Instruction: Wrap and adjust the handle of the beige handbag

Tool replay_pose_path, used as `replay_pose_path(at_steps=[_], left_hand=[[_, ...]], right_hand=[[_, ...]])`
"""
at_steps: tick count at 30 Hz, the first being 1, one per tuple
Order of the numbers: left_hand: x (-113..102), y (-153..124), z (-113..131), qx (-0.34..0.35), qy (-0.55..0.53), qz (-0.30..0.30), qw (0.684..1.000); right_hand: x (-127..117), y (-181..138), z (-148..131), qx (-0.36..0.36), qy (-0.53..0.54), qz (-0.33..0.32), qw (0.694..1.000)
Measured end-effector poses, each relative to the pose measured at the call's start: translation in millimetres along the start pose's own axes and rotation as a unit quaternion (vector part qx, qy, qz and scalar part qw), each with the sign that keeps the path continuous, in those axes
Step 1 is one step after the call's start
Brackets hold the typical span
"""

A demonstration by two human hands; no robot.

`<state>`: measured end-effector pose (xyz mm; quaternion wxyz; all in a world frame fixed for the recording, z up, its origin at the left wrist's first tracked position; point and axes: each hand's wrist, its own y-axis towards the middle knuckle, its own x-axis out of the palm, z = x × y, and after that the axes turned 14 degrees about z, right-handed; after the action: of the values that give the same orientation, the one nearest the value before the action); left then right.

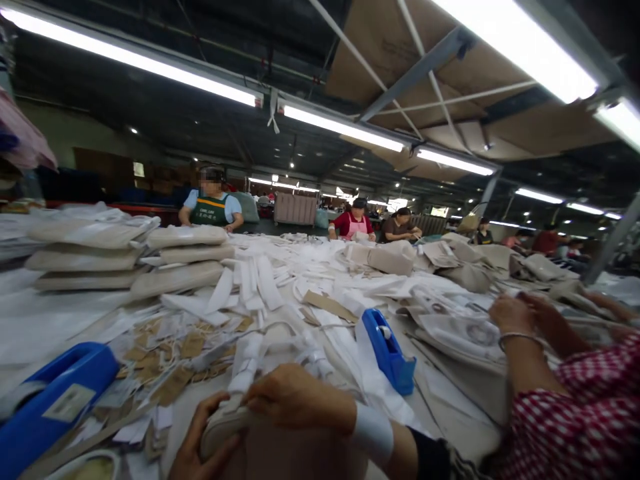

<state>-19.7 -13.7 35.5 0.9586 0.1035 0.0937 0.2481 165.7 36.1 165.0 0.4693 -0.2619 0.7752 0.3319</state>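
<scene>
At the table's near left corner lies a big blue tape dispenser [47,400], with brown tags [173,363] strewn just beyond it. Farther back along the left edge, bagged cream bundles [90,250] are stacked in two piles.

At the near edge, the left hand [197,443] cups a pale shoe [225,420] from below, its fingers [213,407] curled up around the heel end (only part of the hand shows above the frame's bottom). The right hand [295,400] lies over the shoe from the other side, fingers [260,400] pressed together against it, a white band [371,433] at the wrist. The shoe sits between both hands, just above the table's near edge, with a white paper strip [247,363] rising from it.

Just right of the hands stands a smaller blue dispenser [387,350]. White strips [260,280] and paper litter the middle of the table.

At the right edge, a co-worker in a red checked sleeve [585,413] has both hands [515,313] on printed paper [460,333]. Along the far edge, other people [210,203] sit at work.
</scene>
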Motion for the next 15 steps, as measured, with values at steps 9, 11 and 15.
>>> replay_pose_path(at_steps=[9,11,15], left_hand=[[-5,-5,31,-0.071,0.001,-0.005,0.997],[-4,-7,34,-0.089,-0.013,-0.01,0.996],[-3,-7,31,-0.138,-0.034,0.001,0.99]], right_hand=[[-20,-103,45,0.238,0.245,0.489,0.803],[-10,-125,61,0.32,0.274,0.481,0.768],[11,-156,83,0.402,0.355,0.423,0.731]])
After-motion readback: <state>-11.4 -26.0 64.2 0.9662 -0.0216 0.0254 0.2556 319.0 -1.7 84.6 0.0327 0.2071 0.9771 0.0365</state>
